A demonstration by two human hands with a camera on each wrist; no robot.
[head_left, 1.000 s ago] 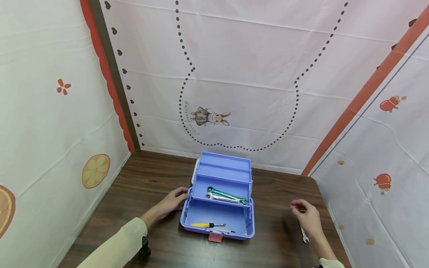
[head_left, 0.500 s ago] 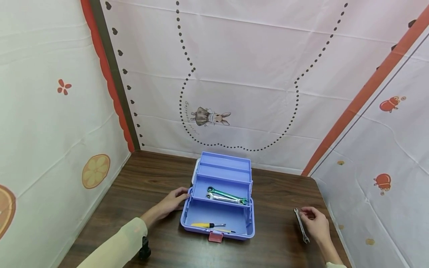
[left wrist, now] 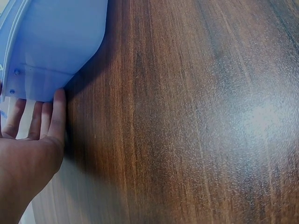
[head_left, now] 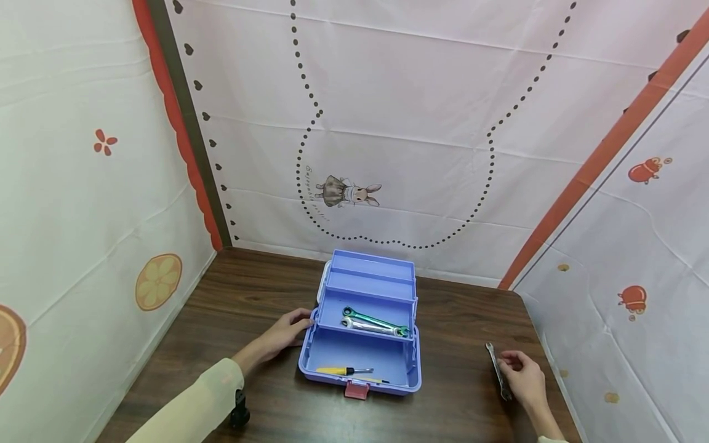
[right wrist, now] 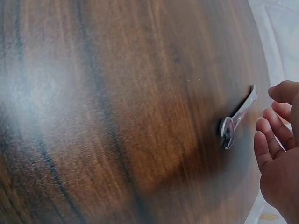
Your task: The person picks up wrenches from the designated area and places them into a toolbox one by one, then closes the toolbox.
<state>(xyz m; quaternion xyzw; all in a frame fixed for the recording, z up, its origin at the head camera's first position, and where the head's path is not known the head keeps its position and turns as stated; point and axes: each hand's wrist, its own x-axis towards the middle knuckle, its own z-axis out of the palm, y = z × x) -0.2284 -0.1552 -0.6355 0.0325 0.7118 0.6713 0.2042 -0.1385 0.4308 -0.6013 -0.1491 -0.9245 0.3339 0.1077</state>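
A blue plastic toolbox [head_left: 360, 357] stands with its lid and tray raised. My left hand [head_left: 284, 329] holds its left side near the rear corner; in the left wrist view the fingers [left wrist: 58, 116] reach up against the box wall. A silver open-end wrench [head_left: 496, 369] lies on the table at the right. Just right of it, my right hand [head_left: 523, 376] hovers with loosely bent fingers and holds nothing. In the right wrist view a small gap shows between the fingertips [right wrist: 259, 136] and the wrench [right wrist: 238, 116].
The raised tray holds a green ratchet wrench [head_left: 373, 321] and a silver wrench [head_left: 370, 327]. In the box bottom lie a yellow screwdriver [head_left: 335, 371] and a thin yellow tool [head_left: 376, 381]. A red latch [head_left: 356, 390] hangs at the front. Printed cloth walls [head_left: 399, 154] surround the wooden table [head_left: 266, 277].
My right hand has drawn back to the right and toward me from over the wrench, which now shows at full length. The left hand and toolbox have stayed put.
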